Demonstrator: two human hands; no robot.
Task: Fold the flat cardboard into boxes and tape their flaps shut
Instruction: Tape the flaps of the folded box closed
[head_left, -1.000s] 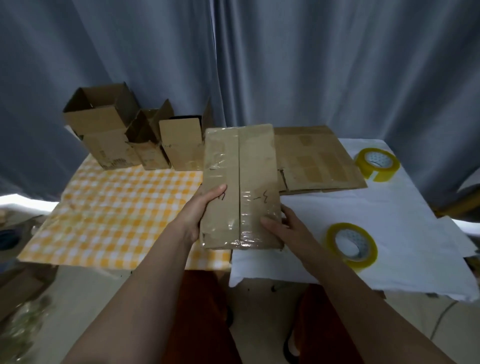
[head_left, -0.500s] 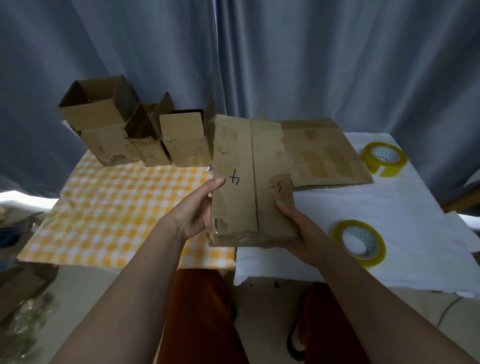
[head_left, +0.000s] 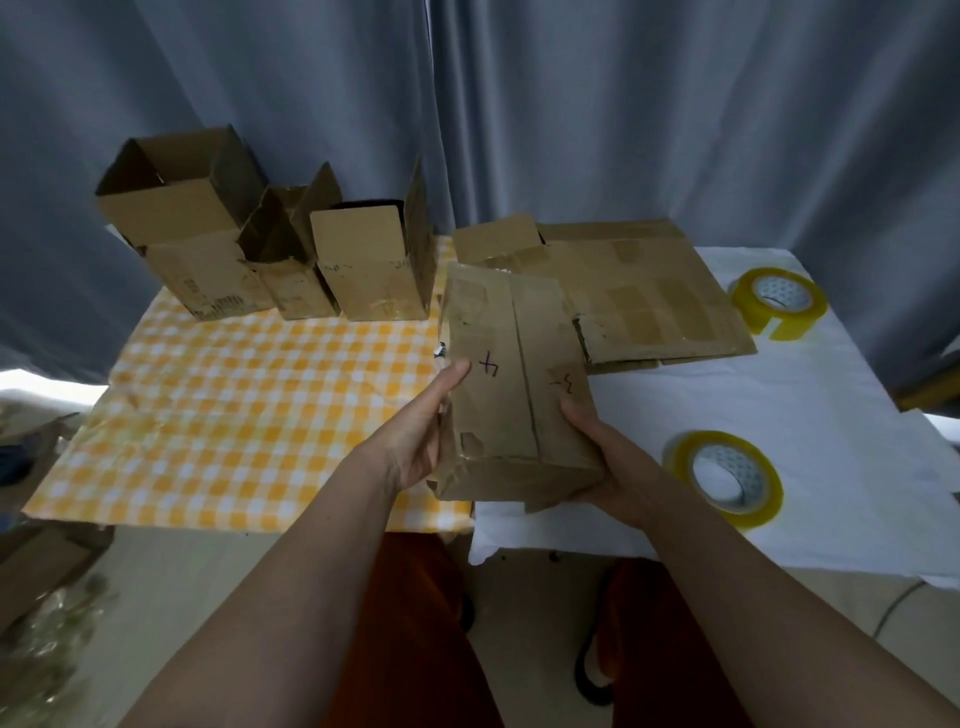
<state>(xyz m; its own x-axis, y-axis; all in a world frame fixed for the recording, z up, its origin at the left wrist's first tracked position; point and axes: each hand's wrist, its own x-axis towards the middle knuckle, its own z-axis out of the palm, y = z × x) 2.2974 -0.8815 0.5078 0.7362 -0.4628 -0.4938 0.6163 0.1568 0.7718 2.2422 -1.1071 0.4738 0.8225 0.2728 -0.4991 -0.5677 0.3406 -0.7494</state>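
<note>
I hold a brown cardboard box (head_left: 511, 374) above the table's near edge, its closed flaps facing up with "4" and "3" written on them and a seam down the middle. My left hand (head_left: 423, 431) grips its left side, thumb on the top face. My right hand (head_left: 602, 457) grips the right near corner, fingers hidden under the box. A stack of flat cardboard (head_left: 639, 296) lies behind it on the white cloth. Two rolls of yellow-rimmed tape lie to the right, one near (head_left: 727, 475) and one far (head_left: 779, 301).
Three open-topped cardboard boxes (head_left: 363, 260) stand in a row at the back left on the yellow checked cloth (head_left: 249, 415). A grey curtain hangs behind the table. Cardboard scraps and crumpled tape (head_left: 47, 613) lie on the floor at left.
The box has tilted and lowered toward me, its near end face now showing. My right hand has slid from the top face to the right near corner. The camera has tipped down slightly.
</note>
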